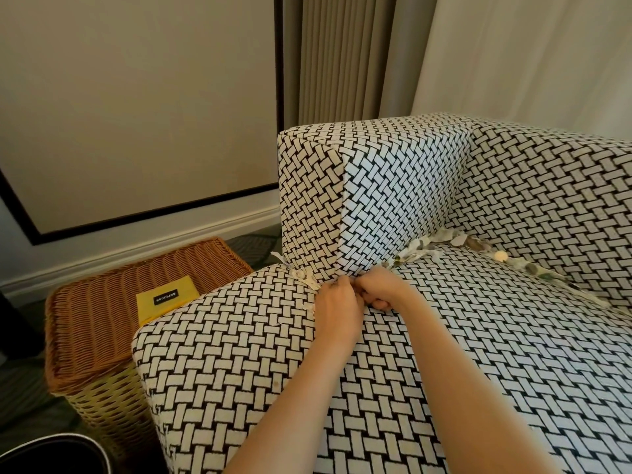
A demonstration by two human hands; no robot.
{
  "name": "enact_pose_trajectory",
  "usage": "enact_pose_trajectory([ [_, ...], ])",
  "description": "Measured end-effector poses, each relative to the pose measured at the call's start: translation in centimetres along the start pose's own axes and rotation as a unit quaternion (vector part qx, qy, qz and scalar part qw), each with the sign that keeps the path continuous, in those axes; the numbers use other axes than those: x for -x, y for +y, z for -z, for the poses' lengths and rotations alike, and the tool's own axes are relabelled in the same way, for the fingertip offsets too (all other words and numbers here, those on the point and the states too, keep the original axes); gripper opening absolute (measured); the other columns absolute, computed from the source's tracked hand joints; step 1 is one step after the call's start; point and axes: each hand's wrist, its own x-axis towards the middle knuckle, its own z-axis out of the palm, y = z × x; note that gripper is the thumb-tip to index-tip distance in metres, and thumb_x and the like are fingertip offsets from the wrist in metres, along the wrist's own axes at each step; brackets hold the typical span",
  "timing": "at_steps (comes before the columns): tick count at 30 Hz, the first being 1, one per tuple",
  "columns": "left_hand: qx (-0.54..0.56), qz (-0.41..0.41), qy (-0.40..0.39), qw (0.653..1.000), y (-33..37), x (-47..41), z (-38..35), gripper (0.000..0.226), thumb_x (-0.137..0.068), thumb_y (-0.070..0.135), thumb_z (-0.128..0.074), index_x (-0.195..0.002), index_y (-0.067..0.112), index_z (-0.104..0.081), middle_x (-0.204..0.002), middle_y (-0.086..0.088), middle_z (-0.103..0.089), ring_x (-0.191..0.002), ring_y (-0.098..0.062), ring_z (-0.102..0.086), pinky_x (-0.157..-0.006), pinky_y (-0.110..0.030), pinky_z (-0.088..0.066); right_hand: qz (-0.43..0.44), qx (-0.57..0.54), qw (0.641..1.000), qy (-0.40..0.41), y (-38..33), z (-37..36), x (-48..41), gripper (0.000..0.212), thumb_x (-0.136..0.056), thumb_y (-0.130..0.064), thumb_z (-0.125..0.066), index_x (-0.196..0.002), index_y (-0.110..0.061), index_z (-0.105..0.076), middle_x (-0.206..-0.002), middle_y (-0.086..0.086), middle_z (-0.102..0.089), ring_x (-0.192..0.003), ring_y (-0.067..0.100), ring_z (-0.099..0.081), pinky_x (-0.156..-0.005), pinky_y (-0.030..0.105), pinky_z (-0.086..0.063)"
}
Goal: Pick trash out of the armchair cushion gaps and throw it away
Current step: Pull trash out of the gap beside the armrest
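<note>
armchair [513,336]: we see a black-and-white woven cover filling the right of the view.
armrest [393,186]: our landmark, a square block standing over the seat.
cushion [239,354]: directly below the armrest, with its corner jutting out in front of it.
basket [102,323]: wicker, left of the armrest and lower, with a yellow card [167,301] lying on it.
bin [51,453]: only a dark rim shows, well below and left of the armrest; we take it for the trash bin.
trash [424,249]: wedged in the gap along the armrest's inner foot, trailing on toward the back.
scraps [305,278]: paper bits at the armrest's front foot.
left hand [337,302]: at the armrest's front corner, with the fingers curled onto the scraps, pinching them, we judge.
right hand [379,292]: touching the left hand, just inside that corner, curled tight; we cannot tell whether it holds anything.
step: we judge this to be working trash loose at the corner gap.
next: we would need a firm pull clear of the gap, then a carry left of the armrest to the bin.
</note>
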Motion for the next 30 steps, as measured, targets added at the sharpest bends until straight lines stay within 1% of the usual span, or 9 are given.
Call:
enact_pose_trajectory([
  [8,-0.014,-0.053,0.021,0.998,-0.9,-0.1,0.2,0.019,-0.094,0.019,-0.049,-0.112,0.012,-0.048,-0.103,-0.005,-0.063,-0.095,-0.02,-0.057,-0.074,-0.028,-0.043,0.029,0.066,0.997,0.028,0.3,-0.7,0.5,0.014,-0.087,-0.001,-0.037,-0.096,-0.004,-0.048,-0.056,0.002,-0.044,-0.018,0.002,-0.032,-0.026,0.013,-0.025],
  [11,-0.024,-0.062,0.025,0.997,-1.2,-0.3,0.2,0.019,-0.094,0.02,-0.05,-0.111,0.012,-0.049,-0.101,-0.006,-0.064,-0.092,-0.02,-0.059,-0.07,-0.027,-0.044,0.045,0.092,0.994,0.047,0.0,-0.6,1.3,0.015,-0.091,-0.006,-0.04,-0.086,-0.006,-0.054,-0.058,0.0,-0.043,-0.028,0.005,-0.038,-0.031,0.015,-0.029],
  [15,0.041,-0.077,0.06,0.994,-1.2,0.1,0.9,0.015,-0.093,0.019,-0.052,-0.107,0.015,-0.05,-0.096,-0.002,-0.065,-0.088,-0.016,-0.061,-0.073,-0.027,-0.051,-0.009,-0.224,0.971,0.088,0.3,-0.1,1.9,0.02,-0.093,-0.005,-0.043,-0.086,-0.016,-0.058,-0.058,-0.001,-0.041,-0.035,0.009,-0.033,-0.032,0.018,-0.026],
  [17,0.132,-0.061,0.082,0.986,-1.0,0.4,1.8,0.012,-0.092,0.018,-0.054,-0.104,0.016,-0.052,-0.094,0.005,-0.064,-0.084,-0.007,-0.06,-0.071,-0.015,-0.049,-0.032,-0.397,0.914,0.083,0.4,-0.1,2.4,0.017,-0.094,-0.008,-0.042,-0.097,-0.012,-0.059,-0.055,-0.002,-0.04,-0.034,0.007,-0.03,-0.028,0.016,-0.022],
  [20,0.298,-0.013,0.084,0.951,-0.8,0.9,3.5,0.012,-0.088,0.016,-0.06,-0.094,0.021,-0.051,-0.083,0.018,-0.059,-0.071,0.016,-0.057,-0.065,0.002,-0.04,-0.043,-0.664,0.745,0.043,-0.3,-0.8,3.5,0.015,-0.095,-0.006,-0.041,-0.094,-0.003,-0.056,-0.06,0.0,-0.038,-0.036,0.004,-0.034,-0.027,0.013,-0.024],
  [24,0.426,0.005,0.097,0.899,-0.9,1.1,5.5,0.019,-0.085,0.016,-0.064,-0.085,0.029,-0.051,-0.082,0.014,-0.064,-0.074,0.013,-0.061,-0.068,-0.002,-0.044,-0.073,-0.786,0.614,-0.012,-3.0,-2.8,5.9,0.023,-0.097,-0.004,-0.032,-0.09,0.0,-0.053,-0.074,0.012,-0.054,-0.058,0.011,-0.045,-0.048,0.014,-0.043],
  [27,0.447,-0.002,0.09,0.89,-1.1,0.9,6.9,0.018,-0.084,0.015,-0.065,-0.086,0.03,-0.054,-0.084,0.009,-0.068,-0.079,0.003,-0.064,-0.074,-0.011,-0.05,-0.08,-0.765,0.637,-0.054,-5.4,-3.8,8.3,0.027,-0.098,-0.004,-0.029,-0.081,-0.002,-0.051,-0.063,0.009,-0.051,-0.057,0.013,-0.042,-0.04,0.017,-0.043],
  [29,0.404,-0.025,0.071,0.912,-1.4,0.6,7.7,0.017,-0.085,0.015,-0.063,-0.084,0.031,-0.056,-0.086,0.01,-0.067,-0.084,-0.001,-0.063,-0.079,-0.016,-0.05,-0.052,-0.646,0.761,-0.03,-5.7,-4.1,8.7,0.018,-0.096,-0.006,-0.039,-0.103,-0.002,-0.055,-0.079,0.009,-0.057,-0.06,0.01,-0.043,-0.041,0.012,-0.043],
  [30,0.379,-0.035,0.067,0.922,-1.8,0.6,8.1,0.016,-0.087,0.015,-0.061,-0.084,0.03,-0.058,-0.086,0.011,-0.066,-0.084,0.001,-0.062,-0.079,-0.016,-0.049,-0.064,-0.619,0.783,0.018,-5.5,-4.3,8.1,0.02,-0.093,-0.007,-0.048,-0.111,-0.002,-0.056,-0.089,0.007,-0.061,-0.06,0.004,-0.042,-0.041,0.005,-0.038],
])
